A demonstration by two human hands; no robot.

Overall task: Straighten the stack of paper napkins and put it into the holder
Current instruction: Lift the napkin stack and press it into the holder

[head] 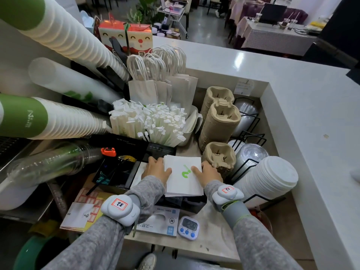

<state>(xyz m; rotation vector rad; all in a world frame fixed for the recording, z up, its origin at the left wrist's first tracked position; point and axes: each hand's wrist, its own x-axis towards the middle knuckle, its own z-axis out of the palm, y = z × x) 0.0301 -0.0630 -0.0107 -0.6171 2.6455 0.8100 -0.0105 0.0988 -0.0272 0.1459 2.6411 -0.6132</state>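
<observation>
A stack of white paper napkins (pixel 182 178) with a green logo on top sits low in the middle of the view. It rests over a black holder (pixel 187 203), whose front wall shows just below the stack. My left hand (pixel 156 169) presses the stack's left edge, thumb on top. My right hand (pixel 207 173) clasps the right edge the same way. Both hands squeeze the stack between them. The bottom of the stack and the inside of the holder are hidden.
A black organiser tray (pixel 118 172) lies left of the napkins. Behind them stand wrapped straws (pixel 148 121) and paper bags (pixel 161 90). Pulp cup carriers (pixel 219 121) and stacked white lids (pixel 268 178) crowd the right. A timer (pixel 188 228) sits in front. Cup stacks (pixel 64 36) overhang the left.
</observation>
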